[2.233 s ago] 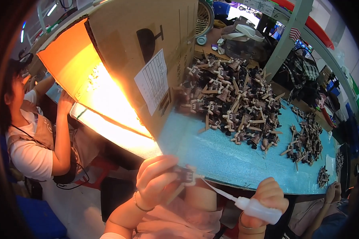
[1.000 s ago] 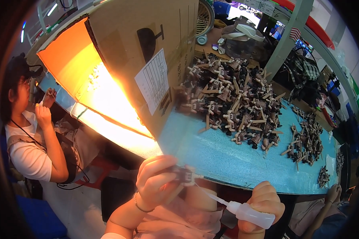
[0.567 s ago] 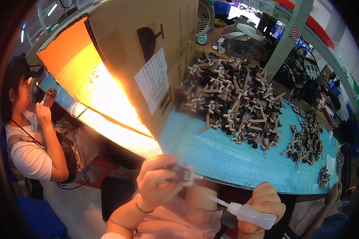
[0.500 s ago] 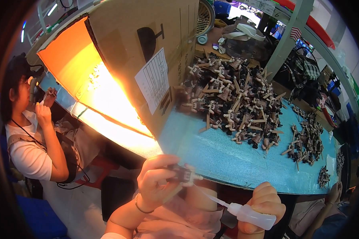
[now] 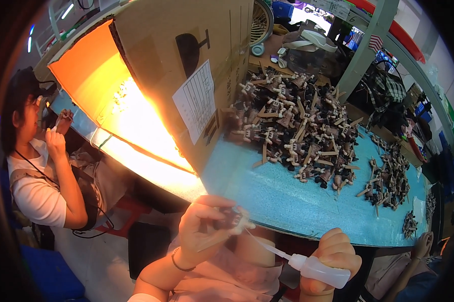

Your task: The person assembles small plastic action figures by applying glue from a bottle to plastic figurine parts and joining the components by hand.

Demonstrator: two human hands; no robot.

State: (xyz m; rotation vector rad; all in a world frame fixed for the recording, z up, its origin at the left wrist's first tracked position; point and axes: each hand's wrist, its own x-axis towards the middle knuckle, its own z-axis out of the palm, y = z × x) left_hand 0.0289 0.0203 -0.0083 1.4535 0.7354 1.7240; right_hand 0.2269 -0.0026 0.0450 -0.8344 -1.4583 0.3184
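Observation:
My left hand (image 5: 195, 229) is closed in a pinch around a small doll-like figure (image 5: 232, 219) with a dark brown body and pale limbs, just past the near table edge. Wrapped in the fingers of my right hand (image 5: 340, 251) is a white translucent squeeze bottle (image 5: 320, 272). Its thin nozzle tapers to a fine tip that points up and left, close to the figure; whether it touches cannot be made out. A large heap of similar figures (image 5: 297, 128), brown, black and pale, lies on the blue tabletop (image 5: 282, 194) beyond my hands.
An upright cardboard box (image 5: 154, 45), glowing orange inside, stands on the table's left. A smaller pile of figures (image 5: 390, 176) lies at the right, with a little cluster (image 5: 409, 224) nearer. A co-worker (image 5: 40, 166) sits at left; another person's hand (image 5: 425, 245) shows at right. A metal post (image 5: 368, 48) rises behind.
The figure in my left hand has turned and shifted slightly, with the hand moving a little to the right. The bottle has barely moved, and its tip is now nearer the figure.

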